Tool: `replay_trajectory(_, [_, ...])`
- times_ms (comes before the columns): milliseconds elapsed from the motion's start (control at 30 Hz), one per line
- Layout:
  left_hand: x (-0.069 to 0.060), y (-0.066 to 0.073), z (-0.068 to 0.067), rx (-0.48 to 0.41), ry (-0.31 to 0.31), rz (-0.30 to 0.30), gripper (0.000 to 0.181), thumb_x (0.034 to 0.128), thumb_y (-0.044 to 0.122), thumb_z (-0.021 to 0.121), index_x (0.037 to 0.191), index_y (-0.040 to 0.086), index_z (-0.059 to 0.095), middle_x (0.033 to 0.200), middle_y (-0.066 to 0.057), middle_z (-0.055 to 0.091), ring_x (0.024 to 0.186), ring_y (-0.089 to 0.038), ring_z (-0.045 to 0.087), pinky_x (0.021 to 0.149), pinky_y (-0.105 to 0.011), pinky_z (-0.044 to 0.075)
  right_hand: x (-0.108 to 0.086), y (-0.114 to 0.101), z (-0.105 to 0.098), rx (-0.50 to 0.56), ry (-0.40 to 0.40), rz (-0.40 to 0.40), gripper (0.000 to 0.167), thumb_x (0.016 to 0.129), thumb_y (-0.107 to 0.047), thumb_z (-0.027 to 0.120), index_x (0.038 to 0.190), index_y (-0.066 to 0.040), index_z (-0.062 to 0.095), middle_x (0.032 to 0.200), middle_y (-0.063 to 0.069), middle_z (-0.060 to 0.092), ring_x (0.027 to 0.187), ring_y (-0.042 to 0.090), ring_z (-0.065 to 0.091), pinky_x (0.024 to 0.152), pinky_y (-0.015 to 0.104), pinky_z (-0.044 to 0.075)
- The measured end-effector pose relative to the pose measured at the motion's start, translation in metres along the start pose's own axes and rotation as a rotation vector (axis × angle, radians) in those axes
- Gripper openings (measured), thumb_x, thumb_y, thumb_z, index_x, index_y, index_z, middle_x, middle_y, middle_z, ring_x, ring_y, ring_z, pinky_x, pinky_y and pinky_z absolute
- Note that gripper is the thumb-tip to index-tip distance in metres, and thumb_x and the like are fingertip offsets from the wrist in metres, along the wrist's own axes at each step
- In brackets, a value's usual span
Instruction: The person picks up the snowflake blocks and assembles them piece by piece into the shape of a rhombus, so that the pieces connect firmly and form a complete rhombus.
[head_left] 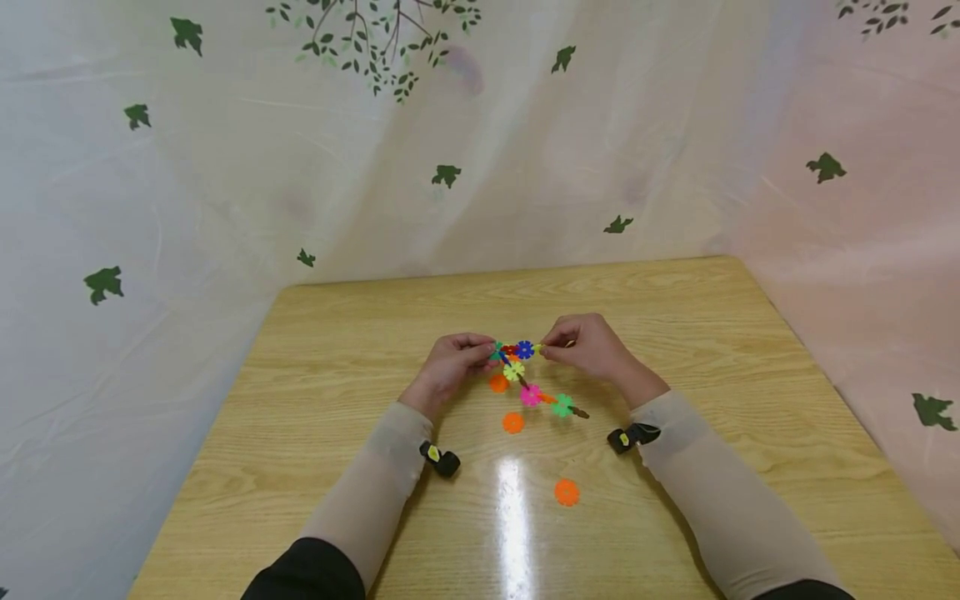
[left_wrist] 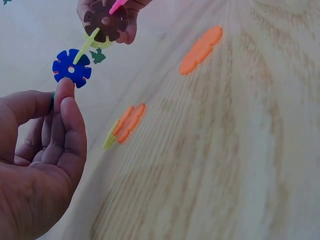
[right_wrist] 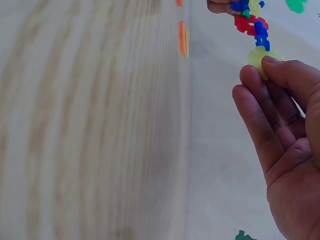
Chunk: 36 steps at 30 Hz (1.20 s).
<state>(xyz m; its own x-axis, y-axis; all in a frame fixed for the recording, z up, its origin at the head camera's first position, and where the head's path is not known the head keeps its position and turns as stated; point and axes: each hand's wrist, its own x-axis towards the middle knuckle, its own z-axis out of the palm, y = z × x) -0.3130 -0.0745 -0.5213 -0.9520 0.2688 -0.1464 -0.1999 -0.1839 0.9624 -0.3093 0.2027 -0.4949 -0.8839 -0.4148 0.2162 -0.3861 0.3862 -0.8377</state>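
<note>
Holding a flower-disc chain (head_left: 513,371) up over the table (head_left: 300,450), both hands at work in the head view: left hand (head_left: 450,367) pinches near the green disc (head_left: 497,351), thumb and fingertips narrow; right hand (head_left: 591,343) pinches the yellow end disc (head_left: 537,349), thumb against finger, also narrow. Two-sided hold likely steadies the short stretch between them and leaves slots exposed. Second strand slants down toward the person, through a pink disc (head_left: 531,394) to a brown tip (head_left: 580,412), apparently unsupported by either hand. Loose orange discs (head_left: 567,492) lie flat on the table, presumably set aside within easy reach. Left wrist view: thumb and finger meet just under a blue disc (left_wrist: 72,67), a sliver of green at the pinch; a yellow link bridges to a larger-looking brown disc (left_wrist: 105,21), thin, round, evenly notched, central hole visible in the blue one. Right wrist view: right fingertips nip the yellow disc's edge, a blue piece (right_wrist: 261,36) slotted crosswise into it, then a red disc (right_wrist: 251,24); pieces alternate face-on and edge-on, matte, bright plastic-looking. Exact slot depth unclear, blurred.
</note>
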Motion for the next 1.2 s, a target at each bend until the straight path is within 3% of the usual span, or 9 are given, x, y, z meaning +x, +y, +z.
replay_trajectory(400, [0.001,0.001,0.000,0.001,0.021,0.024,0.013,0.0968,-0.005,0.071,0.109,-0.008,0.075,0.095,-0.011,0.074,0.075,-0.018,0.073,0.077,-0.034,0.063,0.001,-0.005,0.005,-0.089,0.025,-0.098,0.006,0.090,-0.002,0.082,0.088,-0.008,0.084,0.084,-0.005,0.074,0.073,0.016,0.070,0.067,0.031,0.061])
replay_trajectory(533, [0.001,0.002,0.001,0.011,0.011,0.047,0.012,0.0961,-0.006,0.071,0.108,-0.008,0.075,0.093,-0.010,0.075,0.074,-0.018,0.074,0.079,-0.037,0.064,0.001,-0.005,0.005,-0.097,0.033,-0.103,0.007,0.090,-0.002,0.082,0.088,-0.008,0.084,0.083,-0.006,0.074,0.073,0.016,0.070,0.067,0.031,0.061])
replay_trajectory(733, [-0.001,0.005,-0.003,0.019,-0.008,0.018,0.014,0.0973,-0.004,0.071,0.110,-0.008,0.075,0.097,-0.011,0.074,0.077,-0.018,0.073,0.081,-0.035,0.063,0.001,-0.004,0.006,-0.086,0.038,-0.089,0.004,0.091,-0.007,0.083,0.090,-0.011,0.084,0.085,-0.006,0.074,0.076,0.016,0.070,0.070,0.032,0.062])
replay_trajectory(800, [-0.002,0.008,-0.006,0.021,-0.010,0.013,0.014,0.0979,-0.004,0.070,0.111,-0.008,0.074,0.100,-0.011,0.073,0.078,-0.018,0.073,0.082,-0.034,0.063,0.001,-0.004,0.007,-0.069,0.012,-0.055,0.007,0.092,-0.008,0.082,0.099,-0.011,0.083,0.091,-0.003,0.075,0.081,0.018,0.071,0.075,0.035,0.063])
replay_trajectory(967, [0.000,0.012,-0.017,0.023,-0.014,0.014,0.012,0.0991,-0.004,0.068,0.110,-0.007,0.074,0.101,-0.012,0.071,0.078,-0.017,0.072,0.079,-0.030,0.062,0.001,0.000,0.008,-0.084,-0.121,0.054,0.032,0.098,-0.004,0.074,0.129,-0.004,0.073,0.121,0.010,0.073,0.095,0.018,0.070,0.088,0.043,0.061])
replay_trajectory(1067, [0.001,0.012,-0.022,0.026,-0.014,0.015,0.012,0.0996,-0.003,0.068,0.110,-0.007,0.074,0.100,-0.011,0.072,0.077,-0.016,0.072,0.076,-0.028,0.062,0.000,0.003,0.010,-0.141,-0.226,0.080,0.039,0.102,-0.003,0.065,0.141,-0.003,0.064,0.129,0.013,0.070,0.078,0.015,0.065,0.076,0.039,0.059])
replay_trajectory(1200, [0.002,0.014,-0.024,0.044,-0.022,0.006,0.014,0.1003,-0.002,0.068,0.112,-0.006,0.074,0.101,-0.012,0.073,0.078,-0.017,0.072,0.078,-0.029,0.062,0.000,0.005,0.014,-0.171,-0.315,0.070,0.039,0.104,-0.004,0.058,0.143,-0.002,0.060,0.116,0.015,0.072,0.055,0.012,0.044,0.057,0.032,0.044])
